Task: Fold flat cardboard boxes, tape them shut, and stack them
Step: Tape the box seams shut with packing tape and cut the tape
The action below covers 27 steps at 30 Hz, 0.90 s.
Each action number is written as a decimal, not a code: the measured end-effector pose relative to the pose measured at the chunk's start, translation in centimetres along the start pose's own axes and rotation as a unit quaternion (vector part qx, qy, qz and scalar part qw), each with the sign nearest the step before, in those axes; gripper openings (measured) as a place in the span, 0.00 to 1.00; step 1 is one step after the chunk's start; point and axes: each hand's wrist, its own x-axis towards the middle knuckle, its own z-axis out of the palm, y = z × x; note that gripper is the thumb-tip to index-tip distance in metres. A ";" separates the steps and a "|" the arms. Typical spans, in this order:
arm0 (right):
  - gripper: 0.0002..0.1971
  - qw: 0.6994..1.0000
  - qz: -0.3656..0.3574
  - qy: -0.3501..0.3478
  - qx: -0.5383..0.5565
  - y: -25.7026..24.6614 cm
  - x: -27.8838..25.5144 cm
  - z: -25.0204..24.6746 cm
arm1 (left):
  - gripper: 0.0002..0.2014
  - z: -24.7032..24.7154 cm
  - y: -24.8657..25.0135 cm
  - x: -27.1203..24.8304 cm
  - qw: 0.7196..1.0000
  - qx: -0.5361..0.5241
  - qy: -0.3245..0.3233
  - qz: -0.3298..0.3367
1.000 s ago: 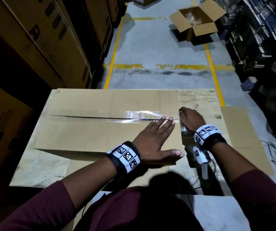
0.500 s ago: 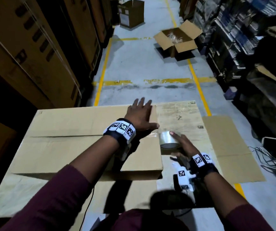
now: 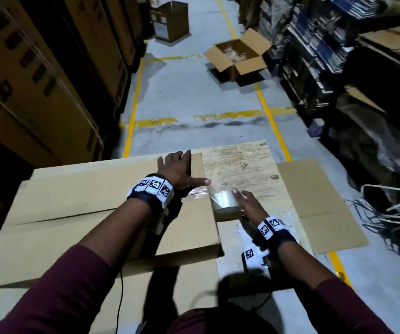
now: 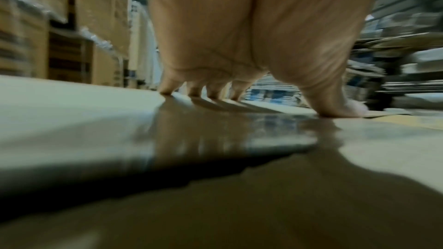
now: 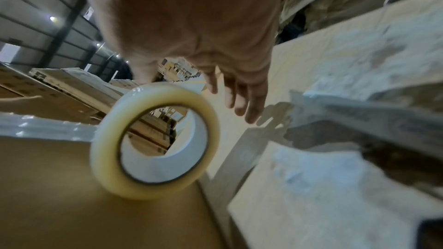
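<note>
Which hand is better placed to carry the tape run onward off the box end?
Right. The right hand is on the tape roll at the box edge; the left hand lies flat, pressing the box top.

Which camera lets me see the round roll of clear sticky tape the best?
The right wrist view: the clear tape roll fills the middle, showing its hole and the strip running off left. The head view shows it smaller, beside the right hand. The left wrist view shows only a shiny taped strip.
</note>
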 end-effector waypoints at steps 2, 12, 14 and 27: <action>0.30 0.987 -0.004 0.120 -0.109 1.6 0.1 -2.5 | 0.56 0.1 0.3 0.1 1.000 -0.007 0.011 0.021; 0.20 0.896 0.161 0.098 -0.403 10.7 -3.7 -3.1 | 0.49 0.9 -0.1 0.5 0.996 -0.001 0.041 0.084; 0.14 0.898 0.156 0.121 -0.392 10.7 -4.0 -2.1 | 0.49 0.9 -0.1 0.4 0.995 0.006 0.043 0.091; 0.06 0.889 0.174 0.104 0.410 3.7 -6.5 -0.1 | 0.43 -2.8 3.1 2.4 0.961 0.138 -0.064 0.229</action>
